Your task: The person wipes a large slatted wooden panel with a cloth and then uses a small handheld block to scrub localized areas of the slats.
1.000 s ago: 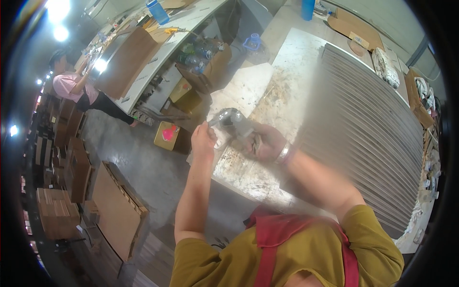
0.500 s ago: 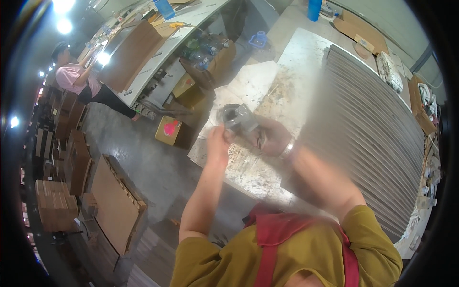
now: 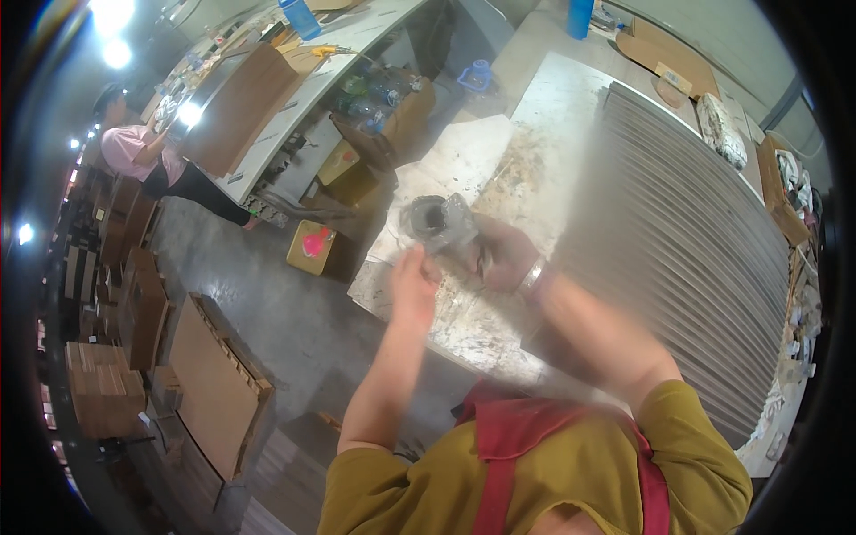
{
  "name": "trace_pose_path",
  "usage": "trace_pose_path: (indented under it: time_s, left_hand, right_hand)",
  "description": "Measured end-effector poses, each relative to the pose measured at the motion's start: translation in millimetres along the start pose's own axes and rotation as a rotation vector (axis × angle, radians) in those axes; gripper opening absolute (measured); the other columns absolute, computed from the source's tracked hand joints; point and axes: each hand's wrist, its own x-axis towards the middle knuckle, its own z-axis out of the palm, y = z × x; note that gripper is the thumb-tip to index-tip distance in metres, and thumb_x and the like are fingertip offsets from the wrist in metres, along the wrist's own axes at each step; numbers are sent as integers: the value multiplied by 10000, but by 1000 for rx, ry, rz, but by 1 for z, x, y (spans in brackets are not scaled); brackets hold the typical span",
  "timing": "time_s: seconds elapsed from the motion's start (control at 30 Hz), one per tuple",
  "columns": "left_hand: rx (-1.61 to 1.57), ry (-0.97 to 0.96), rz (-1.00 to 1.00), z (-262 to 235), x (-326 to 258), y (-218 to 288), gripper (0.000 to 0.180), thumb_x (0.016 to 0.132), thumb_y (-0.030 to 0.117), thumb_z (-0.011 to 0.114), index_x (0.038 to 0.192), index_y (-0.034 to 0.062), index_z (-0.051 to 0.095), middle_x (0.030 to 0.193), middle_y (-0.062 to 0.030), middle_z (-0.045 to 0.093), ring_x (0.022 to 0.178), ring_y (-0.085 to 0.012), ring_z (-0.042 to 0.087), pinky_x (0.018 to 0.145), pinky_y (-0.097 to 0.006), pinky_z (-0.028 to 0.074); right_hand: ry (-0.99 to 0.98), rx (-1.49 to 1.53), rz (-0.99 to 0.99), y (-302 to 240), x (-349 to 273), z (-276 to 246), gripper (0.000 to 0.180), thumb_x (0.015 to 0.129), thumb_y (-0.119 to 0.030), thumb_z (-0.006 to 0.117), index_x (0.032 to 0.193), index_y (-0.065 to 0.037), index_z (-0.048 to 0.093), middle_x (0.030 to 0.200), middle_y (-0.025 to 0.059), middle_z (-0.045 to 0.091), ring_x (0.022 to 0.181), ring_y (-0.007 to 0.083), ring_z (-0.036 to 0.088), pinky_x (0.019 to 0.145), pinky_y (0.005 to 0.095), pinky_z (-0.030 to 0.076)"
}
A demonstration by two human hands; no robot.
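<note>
In my right hand (image 3: 510,256), fingers curled, is a round grey thing with a dark hollow middle (image 3: 431,215), partly wrapped in clear plastic film (image 3: 458,219). Haze blurs it, and its exact kind cannot be made out. My left hand (image 3: 415,275) is closed just below its near side, fingertips drawn together; whatever they pinch, if anything, is too small to see. Both hands are over the stained white worktable (image 3: 473,334). White paper sheets (image 3: 459,156) lie on the table beyond the grey thing.
A stack of long grey-brown strips (image 3: 695,259) covers the table's right side. Beyond it lie cardboard (image 3: 664,55) and a wrapped bundle (image 3: 720,131). A yellow tin (image 3: 306,259) stands on the floor at left. A person in pink (image 3: 134,150) stands by another bench (image 3: 357,36).
The grey thing has tilted so that more of its dark hollow shows. My left hand has shifted slightly down and right, its fingers lower beside the thing. My right hand stays nearly in place.
</note>
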Motion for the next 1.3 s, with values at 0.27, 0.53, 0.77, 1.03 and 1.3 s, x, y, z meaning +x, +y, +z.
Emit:
trace_pose_path:
  time_s: [0.27, 0.53, 0.77, 1.03, 1.3]
  left_hand:
    - [-51, 70, 98, -11, 15, 7, 151, 954, 192, 507, 826, 135, 451, 642, 56, 390, 567, -57, 353, 565, -221, 344]
    - [-3, 28, 70, -17, 5, -19, 102, 938, 161, 542, 880, 105, 478, 708, 22, 475, 615, -57, 457, 563, -204, 394]
    - [71, 86, 278, -6, -3, 5, 125, 938, 174, 521, 955, 51, 504, 897, -34, 586, 728, -113, 527, 725, -247, 427]
    - [1125, -37, 1060, -23, -7, -1, 191, 873, 106, 581, 1027, 24, 659, 832, -118, 669, 705, -209, 632, 692, -306, 476]
    - [1452, -108, 1520, -24, -18, 23, 177, 801, -14, 622, 969, 18, 665, 867, -118, 672, 726, -275, 616, 630, -339, 481]
  right_hand:
    - [-73, -465, -111, 2, -29, 26, 324, 864, -70, 528, 1187, -38, 527, 942, 36, 587, 718, 95, 516, 600, 255, 442]
    - [-9, -324, -56, 3, -21, -12, 289, 969, -232, 450, 1177, -46, 522, 901, 92, 599, 660, 157, 549, 578, 316, 505]
    - [32, -20, 81, -6, -28, 7, 296, 959, -220, 462, 1115, 18, 546, 937, 115, 647, 737, 185, 625, 639, 314, 548]
    - [90, -32, 19, -6, -24, 25, 290, 956, -238, 468, 1067, 9, 574, 848, 86, 644, 621, 152, 601, 556, 282, 519]
    - [3, -220, 14, -19, -30, 39, 325, 968, -257, 425, 1070, 18, 567, 759, 103, 643, 542, 188, 589, 469, 296, 498]
